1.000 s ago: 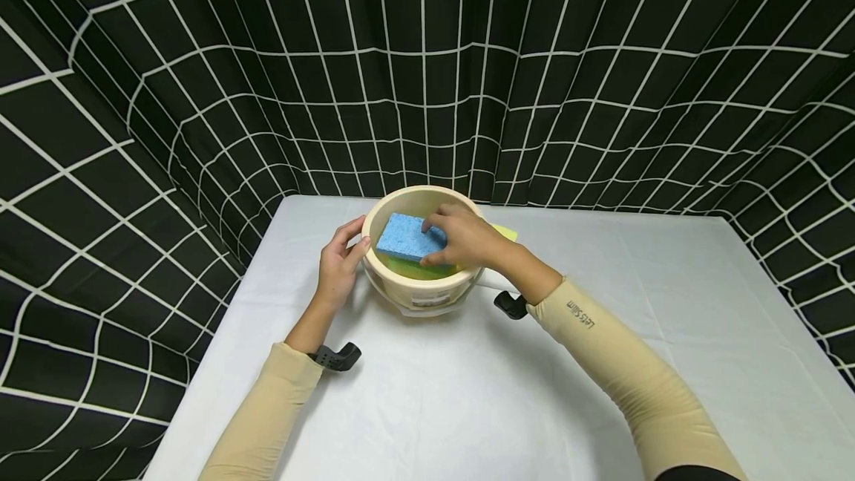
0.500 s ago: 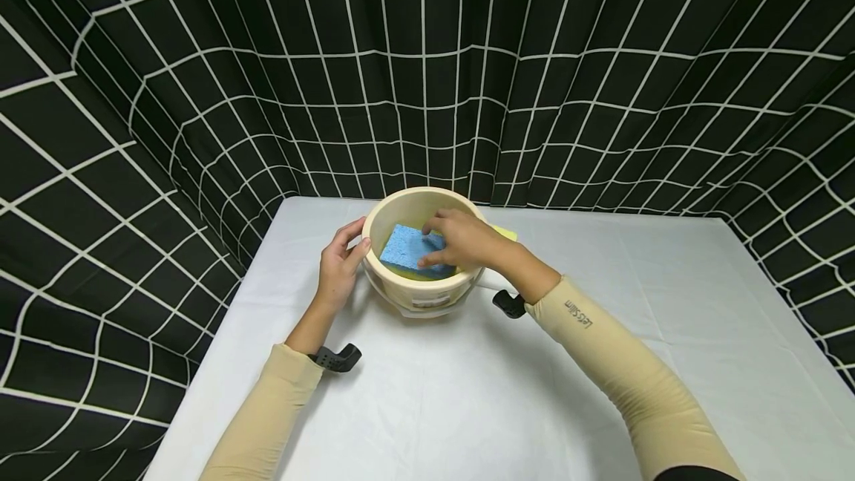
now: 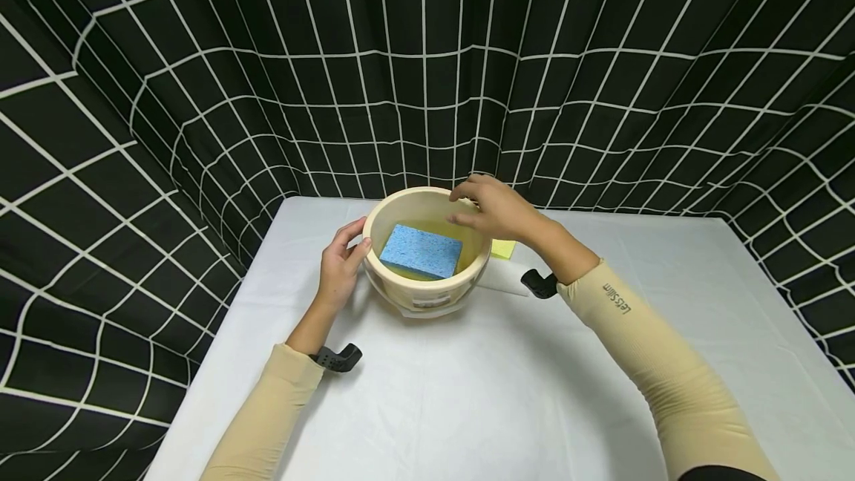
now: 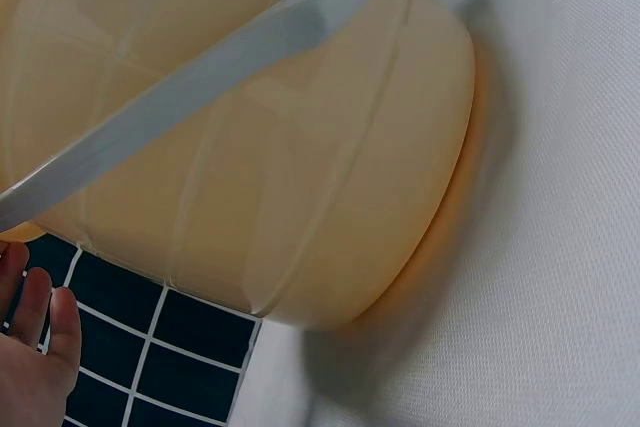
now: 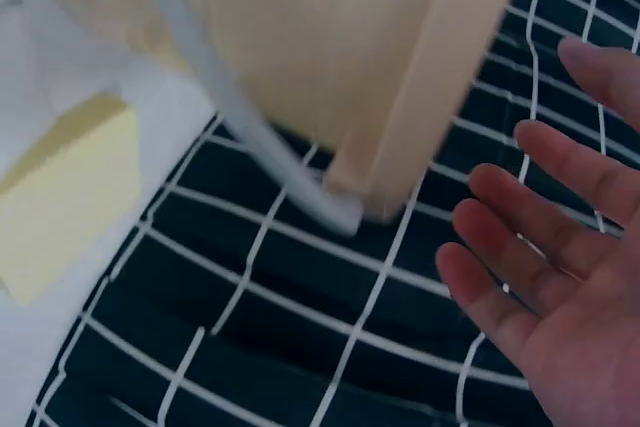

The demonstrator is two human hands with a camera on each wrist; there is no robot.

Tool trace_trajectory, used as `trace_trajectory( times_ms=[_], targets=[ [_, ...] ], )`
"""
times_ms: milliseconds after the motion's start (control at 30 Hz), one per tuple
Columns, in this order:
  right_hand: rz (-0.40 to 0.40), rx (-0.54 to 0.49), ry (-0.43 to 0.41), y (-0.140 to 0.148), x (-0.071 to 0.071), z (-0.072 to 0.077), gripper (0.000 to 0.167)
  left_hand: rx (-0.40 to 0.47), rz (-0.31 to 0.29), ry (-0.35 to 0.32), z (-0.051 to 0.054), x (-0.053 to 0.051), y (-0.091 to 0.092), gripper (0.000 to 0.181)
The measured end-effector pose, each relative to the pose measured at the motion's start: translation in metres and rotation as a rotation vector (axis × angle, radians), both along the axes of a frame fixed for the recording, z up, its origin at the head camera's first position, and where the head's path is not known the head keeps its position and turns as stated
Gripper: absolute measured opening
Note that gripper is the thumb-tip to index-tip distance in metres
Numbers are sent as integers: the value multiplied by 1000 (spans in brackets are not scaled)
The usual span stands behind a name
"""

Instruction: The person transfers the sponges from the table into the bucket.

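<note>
A cream bucket stands near the table's far edge. Inside it, a blue sponge lies flat in yellowish liquid. My left hand rests against the bucket's left side, with the thumb at the rim. In the left wrist view its fingers look fairly straight beside the wall. My right hand hovers at the right rim, holding nothing. Its fingers are spread and slightly bent in the right wrist view, apart from the bucket.
A yellow item, flat-sided in the right wrist view, lies just right of the bucket. The bucket's pale handle hangs down its side. White cloth covers the table. A black gridded curtain rises directly behind.
The blue sponge has settled lower into the liquid, and my right hand has let go of it. That hand has moved up and right to the rim. My left hand stays put.
</note>
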State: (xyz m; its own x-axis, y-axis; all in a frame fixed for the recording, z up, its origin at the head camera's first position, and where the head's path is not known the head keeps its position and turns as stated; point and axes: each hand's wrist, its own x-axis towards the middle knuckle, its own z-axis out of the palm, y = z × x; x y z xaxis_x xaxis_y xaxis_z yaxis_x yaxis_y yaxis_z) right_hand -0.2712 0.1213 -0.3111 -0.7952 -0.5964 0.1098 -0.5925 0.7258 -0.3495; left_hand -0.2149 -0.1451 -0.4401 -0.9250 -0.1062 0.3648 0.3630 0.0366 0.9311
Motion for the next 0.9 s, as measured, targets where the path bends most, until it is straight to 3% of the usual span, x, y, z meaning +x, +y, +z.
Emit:
trace_trajectory(
  times_ms=[267, 433, 600, 900],
  targets=[
    [-98, -65, 10, 30, -13, 6, 37, -14, 8, -28, 0, 0, 1, 41],
    [-141, -76, -30, 46, -21, 0, 37, 2, 12, -34, -1, -1, 0, 42],
    [-183, -85, -70, 64, -24, -22, 37, -2, 4, -29, 0, -1, 1, 42],
    [-183, -65, -140, 79, -16, -75, 41, 7, 6, -4, -1, -1, 0, 42]
  ],
)
